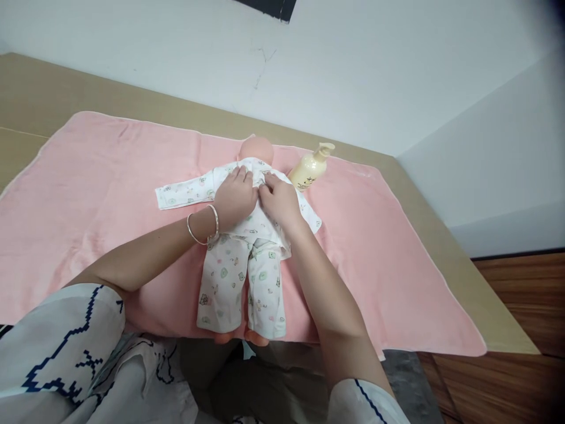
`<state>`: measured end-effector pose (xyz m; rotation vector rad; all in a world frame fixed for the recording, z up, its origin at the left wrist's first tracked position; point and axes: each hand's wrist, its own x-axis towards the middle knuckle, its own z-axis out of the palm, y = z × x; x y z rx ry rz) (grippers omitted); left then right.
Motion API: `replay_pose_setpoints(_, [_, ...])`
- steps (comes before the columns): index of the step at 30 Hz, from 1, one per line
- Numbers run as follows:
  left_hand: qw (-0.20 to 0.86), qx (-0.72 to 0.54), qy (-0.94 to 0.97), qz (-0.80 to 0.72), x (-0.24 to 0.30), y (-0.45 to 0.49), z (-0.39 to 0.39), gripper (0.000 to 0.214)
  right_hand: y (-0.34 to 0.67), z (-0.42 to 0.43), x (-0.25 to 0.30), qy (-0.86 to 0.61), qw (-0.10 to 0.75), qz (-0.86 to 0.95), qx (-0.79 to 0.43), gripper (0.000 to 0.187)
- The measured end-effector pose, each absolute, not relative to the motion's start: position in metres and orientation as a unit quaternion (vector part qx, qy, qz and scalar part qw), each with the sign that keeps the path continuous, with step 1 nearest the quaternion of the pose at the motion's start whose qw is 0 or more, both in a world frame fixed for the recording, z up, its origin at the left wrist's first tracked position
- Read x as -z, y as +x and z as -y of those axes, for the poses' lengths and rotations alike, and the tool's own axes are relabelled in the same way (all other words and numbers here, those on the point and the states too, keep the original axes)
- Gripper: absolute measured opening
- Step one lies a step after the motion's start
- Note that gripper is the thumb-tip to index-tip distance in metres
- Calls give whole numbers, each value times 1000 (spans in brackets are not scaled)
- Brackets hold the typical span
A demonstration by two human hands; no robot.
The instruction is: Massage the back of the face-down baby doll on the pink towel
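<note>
In the head view, a doll is lying on a pink cloth that is covering most of the table, its head pointing to the table's far edge and its feet reaching the near edge. The left hand is resting bent fingers on the chest of the patterned shirt; the right hand is touching the shirt's front beside it. Whether either is pinching fabric, I cannot tell. A pump bottle is standing near the far edge, right of the doll's head.
</note>
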<state>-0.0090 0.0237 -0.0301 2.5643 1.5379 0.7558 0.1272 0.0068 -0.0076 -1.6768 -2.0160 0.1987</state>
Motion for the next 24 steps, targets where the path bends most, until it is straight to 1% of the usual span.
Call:
replay_pose_setpoints(3, [85, -286, 821, -487, 40, -14, -43, 54, 110, 11, -4, -644, 210, 735, -43, 37])
replay_pose_setpoints(5, [110, -325, 803, -488, 46, -15, -49, 55, 107, 14, -5, -641, 200, 740, -40, 39])
replay_pose_setpoints(10, [118, -368, 776, -497, 54, -15, -46, 52, 127, -10, 15, -615, 263, 738, -95, 48])
replay_pose_setpoints(13, [117, -381, 771, -496, 55, -15, -43, 48, 136, -20, 24, -616, 282, 728, -104, 53])
replay_pose_setpoints(15, [119, -399, 764, -494, 56, -15, -42, 46, 136, -20, 24, -615, 294, 725, -100, 53])
replay_pose_setpoints(18, [125, -417, 752, -495, 57, -15, -40, 45, 131, -14, 21, -611, 327, 720, -48, 54])
replay_pose_setpoints(20, [125, -419, 750, -497, 57, -15, -39, 45, 128, -12, 21, -606, 321, 727, -31, 54])
replay_pose_setpoints(23, [120, -418, 751, -498, 57, -14, -38, 46, 127, -12, 22, -598, 283, 746, -74, 50])
replay_pose_setpoints(24, [117, -418, 751, -497, 58, -14, -38, 45, 128, -13, 23, -594, 282, 749, -86, 49])
